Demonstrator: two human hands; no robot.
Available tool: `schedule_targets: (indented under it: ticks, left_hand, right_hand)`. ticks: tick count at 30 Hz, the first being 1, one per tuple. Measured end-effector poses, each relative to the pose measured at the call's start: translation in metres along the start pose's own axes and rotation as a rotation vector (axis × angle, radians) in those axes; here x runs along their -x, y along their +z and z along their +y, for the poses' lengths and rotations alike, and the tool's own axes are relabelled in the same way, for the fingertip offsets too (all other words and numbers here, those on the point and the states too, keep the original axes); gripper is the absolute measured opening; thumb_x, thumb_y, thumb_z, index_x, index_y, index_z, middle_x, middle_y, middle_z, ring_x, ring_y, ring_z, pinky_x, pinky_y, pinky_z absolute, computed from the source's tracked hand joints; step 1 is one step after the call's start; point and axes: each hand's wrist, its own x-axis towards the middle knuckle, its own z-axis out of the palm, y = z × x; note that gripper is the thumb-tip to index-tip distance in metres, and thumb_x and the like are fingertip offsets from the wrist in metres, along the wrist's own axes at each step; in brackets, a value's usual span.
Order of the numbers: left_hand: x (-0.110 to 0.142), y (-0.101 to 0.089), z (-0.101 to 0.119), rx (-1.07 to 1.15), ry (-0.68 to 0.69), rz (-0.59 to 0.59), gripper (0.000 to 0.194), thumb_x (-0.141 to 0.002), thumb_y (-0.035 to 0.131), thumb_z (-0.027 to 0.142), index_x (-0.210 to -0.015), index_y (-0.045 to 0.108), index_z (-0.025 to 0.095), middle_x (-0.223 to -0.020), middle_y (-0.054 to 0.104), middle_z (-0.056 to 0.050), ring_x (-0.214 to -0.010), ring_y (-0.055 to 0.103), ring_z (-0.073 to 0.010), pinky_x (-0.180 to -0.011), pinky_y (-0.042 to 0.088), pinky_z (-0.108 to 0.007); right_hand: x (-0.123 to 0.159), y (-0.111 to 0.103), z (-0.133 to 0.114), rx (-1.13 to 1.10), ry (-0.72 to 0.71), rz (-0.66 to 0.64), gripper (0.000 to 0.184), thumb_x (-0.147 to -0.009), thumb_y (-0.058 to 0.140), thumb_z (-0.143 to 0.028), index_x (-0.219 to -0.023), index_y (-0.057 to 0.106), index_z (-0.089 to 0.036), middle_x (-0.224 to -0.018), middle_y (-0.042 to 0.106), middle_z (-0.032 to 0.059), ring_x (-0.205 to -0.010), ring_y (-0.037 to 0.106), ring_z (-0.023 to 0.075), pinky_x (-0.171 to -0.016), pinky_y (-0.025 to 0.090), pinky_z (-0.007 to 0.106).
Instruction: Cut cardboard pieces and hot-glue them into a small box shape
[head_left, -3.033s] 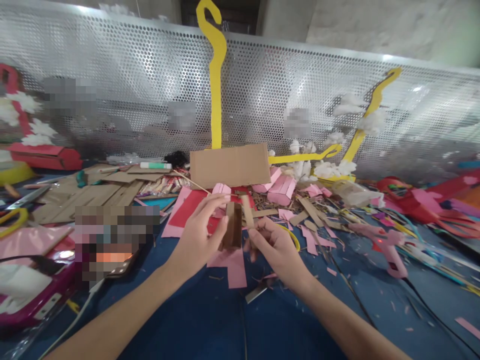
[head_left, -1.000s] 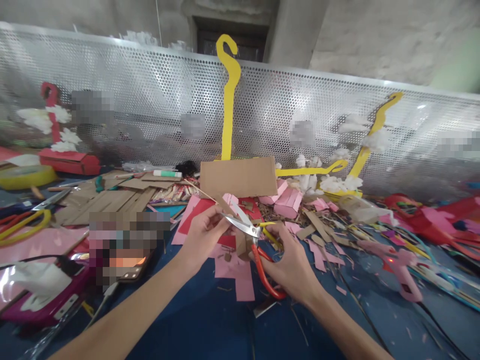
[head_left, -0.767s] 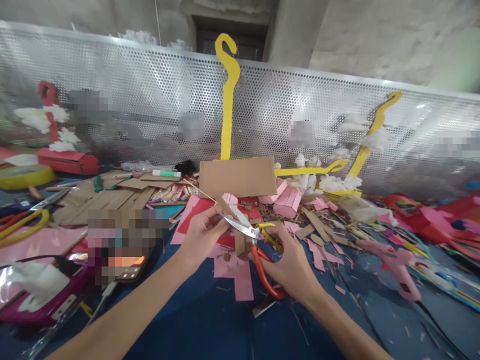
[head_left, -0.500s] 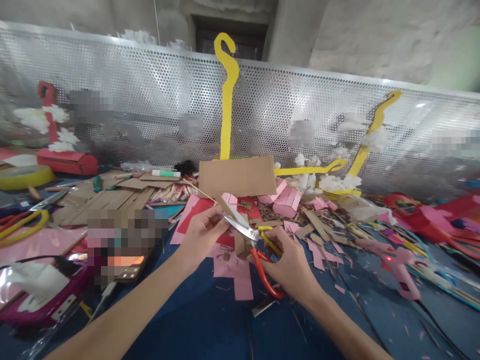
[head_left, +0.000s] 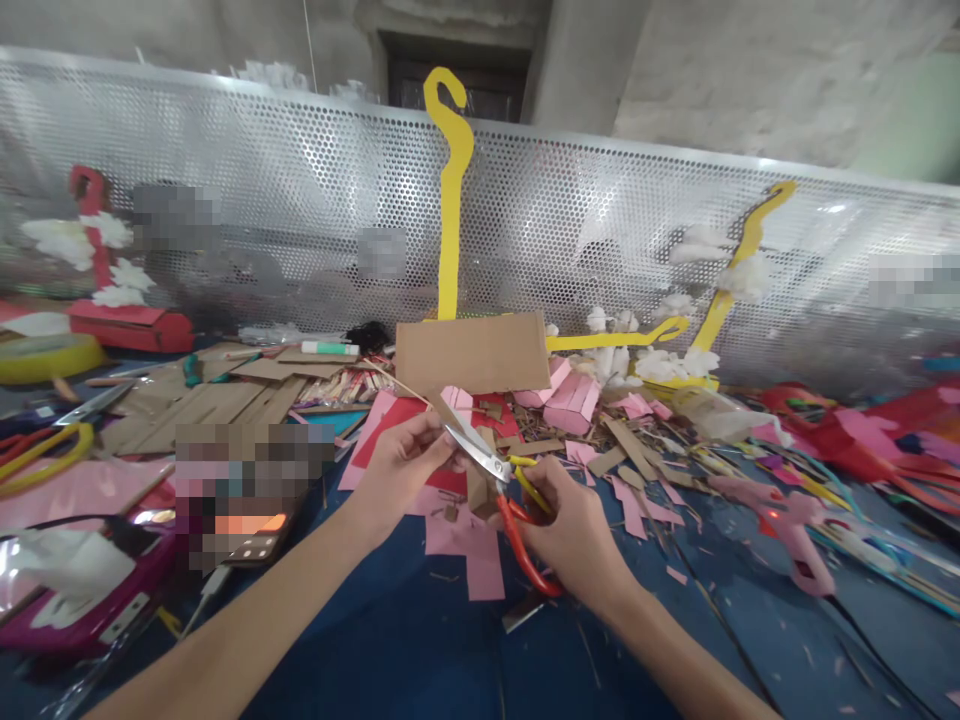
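My right hand (head_left: 566,520) is wrapped round the scissors (head_left: 484,455), which have one red and one yellow handle. Their blades point up and left, nearly closed, with the tip by my left fingers. My left hand (head_left: 409,465) pinches a thin cardboard strip (head_left: 444,404) that passes along the blades; its lower part is hidden. Beneath both hands lie pink paper (head_left: 480,565) and red paper (head_left: 401,425). Just behind stands a brown cardboard box (head_left: 472,353) with a tall yellow hook-shaped piece (head_left: 450,230) rising from it.
A pink glue gun (head_left: 784,520) with a lit red light rests at the right, its cord trailing forward. At the left are a phone (head_left: 262,535), cardboard strips (head_left: 195,405) and yellow-handled scissors (head_left: 52,460). A perforated metal panel (head_left: 300,220) closes off the back.
The scissor blades have closed together along the strip, and the handles have drawn nearer each other. My left hand keeps its pinch almost unmoved. The view has shifted slightly.
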Motion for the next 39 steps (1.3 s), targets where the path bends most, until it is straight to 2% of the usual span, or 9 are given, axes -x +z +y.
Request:
schedule_targets:
  ticks: [7, 12, 17, 22, 26, 30, 39]
  left_hand:
    - [-0.001, -0.005, -0.001, 0.043, -0.040, -0.039, 0.015, -0.091, 0.074, 0.032, -0.091, 0.073, 0.016, -0.086, 0.071, -0.005, -0.071, 0.066, -0.0128, -0.074, 0.055, -0.026]
    - [0.000, -0.005, 0.001, 0.122, -0.089, -0.084, 0.015, -0.090, 0.075, 0.032, -0.092, 0.073, 0.017, -0.082, 0.068, -0.003, -0.070, 0.062, -0.0117, -0.072, 0.053, -0.025]
    - [0.003, 0.001, 0.006, 0.187, -0.115, -0.110, 0.014, -0.089, 0.076, 0.031, -0.090, 0.074, 0.018, -0.080, 0.068, -0.003, -0.068, 0.061, -0.0121, -0.069, 0.053, -0.026]
    - [0.005, 0.006, 0.005, 0.140, -0.096, -0.048, 0.014, -0.087, 0.077, 0.032, -0.090, 0.075, 0.019, -0.083, 0.070, -0.004, -0.069, 0.062, -0.0138, -0.069, 0.053, -0.028]
    - [0.005, 0.005, 0.000, 0.087, -0.055, 0.015, 0.014, -0.085, 0.079, 0.032, -0.090, 0.077, 0.018, -0.084, 0.070, -0.003, -0.072, 0.062, -0.0129, -0.072, 0.053, -0.025]
    - [0.006, 0.009, -0.002, 0.123, -0.066, 0.022, 0.014, -0.086, 0.079, 0.032, -0.087, 0.076, 0.018, -0.080, 0.069, -0.003, -0.069, 0.060, -0.0117, -0.069, 0.052, -0.024]
    - [0.008, 0.017, -0.001, 0.226, -0.073, 0.054, 0.019, -0.080, 0.084, 0.032, -0.086, 0.075, 0.016, -0.079, 0.069, -0.003, -0.072, 0.063, -0.0132, -0.071, 0.054, -0.025]
  right_hand:
    - [-0.001, 0.003, -0.007, -0.096, 0.043, 0.006, 0.033, -0.072, 0.081, -0.031, -0.082, 0.051, -0.024, -0.073, 0.067, -0.0023, -0.068, 0.063, 0.0188, -0.060, 0.047, 0.027]
    - [-0.001, -0.001, -0.011, -0.076, 0.039, 0.000, 0.034, -0.073, 0.082, -0.038, -0.090, 0.056, -0.023, -0.084, 0.070, 0.0014, -0.076, 0.066, 0.0209, -0.065, 0.052, 0.030]
    - [0.002, -0.003, -0.015, -0.072, -0.005, -0.063, 0.036, -0.075, 0.080, -0.034, -0.098, 0.054, -0.023, -0.089, 0.069, 0.0020, -0.077, 0.066, 0.0202, -0.069, 0.053, 0.031]
    - [0.003, -0.002, -0.017, -0.060, -0.012, -0.070, 0.040, -0.074, 0.080, -0.032, -0.100, 0.051, -0.023, -0.090, 0.069, 0.0022, -0.075, 0.063, 0.0198, -0.068, 0.051, 0.031]
    - [0.001, -0.001, -0.013, 0.002, 0.053, -0.012, 0.036, -0.074, 0.080, -0.037, -0.088, 0.048, -0.024, -0.077, 0.063, -0.0012, -0.069, 0.058, 0.0187, -0.062, 0.047, 0.029]
    - [0.002, 0.000, -0.011, 0.084, 0.033, 0.057, 0.041, -0.071, 0.081, -0.037, -0.079, 0.043, -0.025, -0.069, 0.054, -0.0046, -0.062, 0.048, 0.0158, -0.054, 0.040, 0.026]
    - [0.004, 0.006, -0.013, -0.038, 0.103, 0.013, 0.047, -0.068, 0.084, -0.038, -0.079, 0.040, -0.025, -0.069, 0.052, -0.0057, -0.061, 0.042, 0.0138, -0.054, 0.039, 0.025]
